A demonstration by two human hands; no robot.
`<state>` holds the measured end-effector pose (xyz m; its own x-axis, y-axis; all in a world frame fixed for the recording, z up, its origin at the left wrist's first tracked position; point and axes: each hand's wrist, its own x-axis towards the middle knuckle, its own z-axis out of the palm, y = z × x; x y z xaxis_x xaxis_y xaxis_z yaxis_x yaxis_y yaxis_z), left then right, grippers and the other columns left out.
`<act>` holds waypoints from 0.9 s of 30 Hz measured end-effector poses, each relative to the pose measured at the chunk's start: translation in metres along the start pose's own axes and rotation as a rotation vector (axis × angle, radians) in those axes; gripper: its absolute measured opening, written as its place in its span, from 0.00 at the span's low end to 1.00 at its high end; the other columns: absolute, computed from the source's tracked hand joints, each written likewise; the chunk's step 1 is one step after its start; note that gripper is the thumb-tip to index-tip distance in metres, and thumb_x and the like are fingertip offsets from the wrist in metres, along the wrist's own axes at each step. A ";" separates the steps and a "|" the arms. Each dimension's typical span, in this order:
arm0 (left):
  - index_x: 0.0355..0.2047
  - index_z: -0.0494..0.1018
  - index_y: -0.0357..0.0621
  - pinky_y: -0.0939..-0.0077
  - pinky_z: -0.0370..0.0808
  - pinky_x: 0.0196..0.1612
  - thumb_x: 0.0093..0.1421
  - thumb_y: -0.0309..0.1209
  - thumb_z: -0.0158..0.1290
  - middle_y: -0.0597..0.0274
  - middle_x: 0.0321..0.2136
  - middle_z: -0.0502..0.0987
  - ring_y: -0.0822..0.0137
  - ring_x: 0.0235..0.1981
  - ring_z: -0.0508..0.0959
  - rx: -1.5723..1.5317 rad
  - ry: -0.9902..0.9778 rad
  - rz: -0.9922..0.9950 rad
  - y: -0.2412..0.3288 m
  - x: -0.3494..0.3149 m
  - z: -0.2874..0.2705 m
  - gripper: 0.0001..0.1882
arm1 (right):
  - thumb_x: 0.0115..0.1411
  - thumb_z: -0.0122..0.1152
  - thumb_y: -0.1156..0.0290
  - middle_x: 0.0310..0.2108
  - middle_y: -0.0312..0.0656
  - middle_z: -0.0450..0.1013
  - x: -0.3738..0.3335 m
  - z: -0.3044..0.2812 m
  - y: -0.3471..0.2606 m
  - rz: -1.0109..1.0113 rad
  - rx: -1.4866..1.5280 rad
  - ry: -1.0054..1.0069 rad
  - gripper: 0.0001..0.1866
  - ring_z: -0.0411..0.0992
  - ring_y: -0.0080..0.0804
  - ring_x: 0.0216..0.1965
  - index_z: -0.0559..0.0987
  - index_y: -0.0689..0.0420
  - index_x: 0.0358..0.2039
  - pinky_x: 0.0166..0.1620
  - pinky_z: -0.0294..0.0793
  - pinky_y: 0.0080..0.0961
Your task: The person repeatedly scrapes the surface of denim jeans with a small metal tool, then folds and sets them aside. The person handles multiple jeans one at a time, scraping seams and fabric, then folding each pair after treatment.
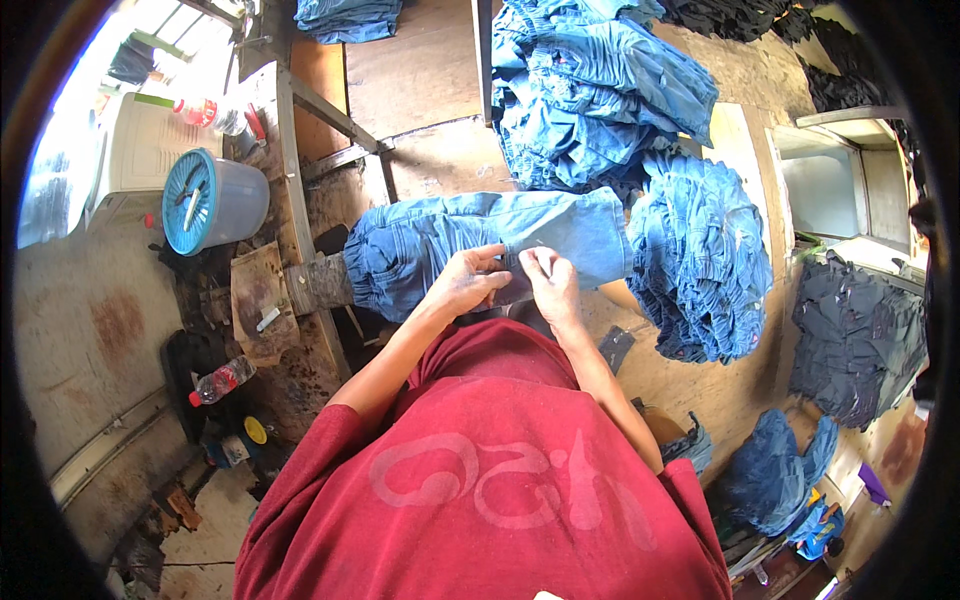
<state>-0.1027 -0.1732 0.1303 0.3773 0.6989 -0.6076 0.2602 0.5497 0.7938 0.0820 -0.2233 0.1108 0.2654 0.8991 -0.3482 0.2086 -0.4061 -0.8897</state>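
Note:
A pair of blue denim pants with a gathered elastic waistband lies crosswise in front of me. Its waistband end is at the left, against a worn, grey wrapped arm. My left hand is at the near edge of the denim, fingers apart and loosely bent toward the right. Just right of it, my right hand is closed, thumb and fingertips pinched together over the cloth. Whatever the pinch holds is too small to make out. A dark patch shows between the two hands.
Stacked denim garments stand beyond, and another denim pile hangs at the right. Dark garments lie farther right. At left are a lidded bucket, a plastic bottle and a wooden frame. Crumpled denim lies lower right.

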 end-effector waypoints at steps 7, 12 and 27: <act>0.50 0.77 0.38 0.80 0.70 0.21 0.70 0.36 0.63 0.69 0.24 0.77 0.78 0.16 0.71 -0.196 -0.059 -0.237 0.000 0.000 -0.005 0.16 | 0.68 0.70 0.62 0.28 0.47 0.81 -0.017 -0.011 -0.023 -0.047 -0.047 -0.067 0.15 0.75 0.26 0.28 0.86 0.64 0.40 0.36 0.76 0.31; 0.43 0.76 0.45 0.81 0.66 0.18 0.73 0.38 0.62 0.73 0.20 0.74 0.81 0.15 0.69 -0.232 -0.014 -0.111 -0.006 -0.003 0.003 0.11 | 0.68 0.70 0.64 0.26 0.46 0.80 -0.024 -0.007 -0.019 -0.026 -0.076 -0.121 0.14 0.74 0.25 0.28 0.86 0.64 0.41 0.36 0.76 0.31; 0.46 0.72 0.43 0.79 0.68 0.19 0.77 0.40 0.55 0.59 0.34 0.83 0.79 0.17 0.66 -0.458 0.021 -0.226 -0.011 -0.011 -0.002 0.12 | 0.77 0.60 0.62 0.25 0.21 0.65 -0.018 -0.012 0.011 0.342 0.518 -0.397 0.09 0.60 0.08 0.21 0.81 0.55 0.45 0.25 0.58 0.14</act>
<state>-0.1117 -0.1859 0.1278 0.3378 0.5454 -0.7671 -0.0842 0.8292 0.5525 0.0906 -0.2460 0.1112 -0.1448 0.7675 -0.6245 -0.3220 -0.6334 -0.7037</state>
